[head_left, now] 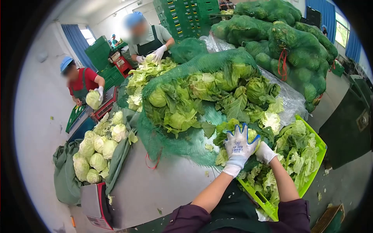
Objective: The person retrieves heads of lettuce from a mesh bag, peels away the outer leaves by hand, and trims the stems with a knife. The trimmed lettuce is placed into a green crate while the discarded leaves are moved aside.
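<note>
My left hand point(238, 145), in a white glove with blue fingertips, presses on a cabbage point(251, 135) with its fingers spread over the top. From the right side my right hand point(265, 152), in a white glove, grips the same cabbage; its fingertips are partly hidden by the head and the leaves. Loose dark outer leaves point(265, 134) surround both hands. Just below and to the right stands a bright green crate point(320, 149) heaped with torn cabbage leaves point(297, 151).
An opened green net point(155, 136) of cabbages spreads over the metal table point(167, 186). Trimmed cabbages point(97, 149) fill a cloth-lined container at left, by a scale point(95, 206). Full net sacks point(295, 58) are piled behind. Two people point(149, 42) point(83, 79) handle cabbages across the table.
</note>
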Tool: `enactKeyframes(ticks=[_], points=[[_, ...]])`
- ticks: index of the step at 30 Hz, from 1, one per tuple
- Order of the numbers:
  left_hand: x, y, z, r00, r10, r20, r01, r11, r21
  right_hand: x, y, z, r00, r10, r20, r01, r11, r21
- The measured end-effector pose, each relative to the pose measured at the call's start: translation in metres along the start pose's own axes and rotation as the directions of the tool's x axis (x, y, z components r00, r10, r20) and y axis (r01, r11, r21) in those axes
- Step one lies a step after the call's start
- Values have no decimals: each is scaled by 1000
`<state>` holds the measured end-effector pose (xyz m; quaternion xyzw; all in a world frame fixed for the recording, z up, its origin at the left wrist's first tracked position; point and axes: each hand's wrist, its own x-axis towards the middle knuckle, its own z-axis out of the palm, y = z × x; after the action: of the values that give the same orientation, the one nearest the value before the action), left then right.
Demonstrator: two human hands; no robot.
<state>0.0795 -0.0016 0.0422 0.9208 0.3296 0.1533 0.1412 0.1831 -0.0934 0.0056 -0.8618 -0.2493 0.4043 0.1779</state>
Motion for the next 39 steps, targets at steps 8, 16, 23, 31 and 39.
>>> enactKeyframes(ticks=[8, 16, 23, 31, 39], points=[[6, -71, 10, 977, 160, -139, -209, 841, -500, -7, 15, 78, 714, -257, -651, 153, 965, -213], [-15, -46, 5, 963, 125, -238, -190, 943, -274, 60, 44, 52, 857, -397, -330, 413, 910, -23], [-35, -85, 28, 952, 30, -304, -266, 572, -776, -1, 13, 76, 749, -283, -599, 280, 955, -100], [23, -44, 7, 974, 190, -125, -200, 451, -870, -38, -6, 33, 564, -375, -735, 298, 923, -243], [6, -18, 48, 993, -4, -121, -64, 833, -550, 0, 29, 8, 697, -348, -627, 268, 937, -222]])
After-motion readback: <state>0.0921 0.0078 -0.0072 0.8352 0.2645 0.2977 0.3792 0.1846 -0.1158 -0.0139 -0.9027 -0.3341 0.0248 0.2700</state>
